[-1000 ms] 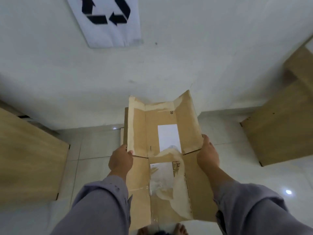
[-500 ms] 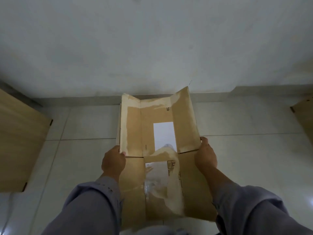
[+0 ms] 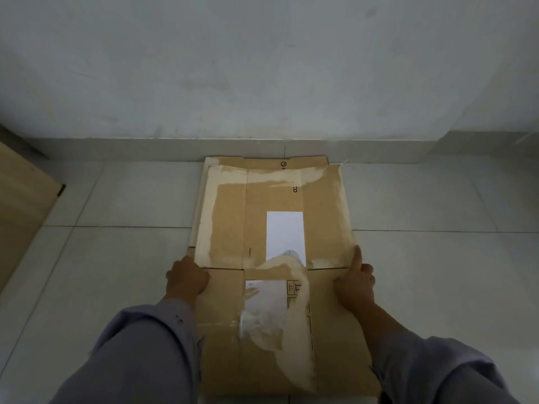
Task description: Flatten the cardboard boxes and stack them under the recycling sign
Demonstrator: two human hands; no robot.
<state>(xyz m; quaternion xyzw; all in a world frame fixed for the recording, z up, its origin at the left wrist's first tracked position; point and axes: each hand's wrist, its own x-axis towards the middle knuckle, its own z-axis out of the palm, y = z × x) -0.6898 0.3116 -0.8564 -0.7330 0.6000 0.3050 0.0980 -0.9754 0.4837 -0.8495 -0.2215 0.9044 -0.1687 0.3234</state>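
Flattened brown cardboard box (image 3: 294, 287), torn pale strips of tape residue across it, lying flat on pale grey tiled floor (image 3: 116, 258), far edge close to the skirting at foot of grey-white wall (image 3: 262, 68). Stacked on top of a second flattened brown cardboard sheet (image 3: 262, 160), only its far edge and left margin peeking out. White rectangular label (image 3: 285, 233) on upper centre panel; crumpled clear plastic pouch w/ printed slip (image 3: 264, 309) below it, partly peeled.

Left hand (image 3: 186, 277) at left edge of top box, near the crease between flaps & body; fingers curled over the edge, gripping it (undersides hidden, so depth of hold not clear). Right hand (image 3: 354, 282) at opposite edge, same height; thumb straight, pointing toward wall along the flap edge, remaining fingers wrapped under/around the cardboard edge, holding it. Both forearms in grey-lilac long sleeves (image 3: 140, 354), reaching fwd from bottom of view.

Light wooden panel (image 3: 20, 205) at left, dark corner fitting visible, standing on floor well apart from the boxes. Recycling sign out of view here.
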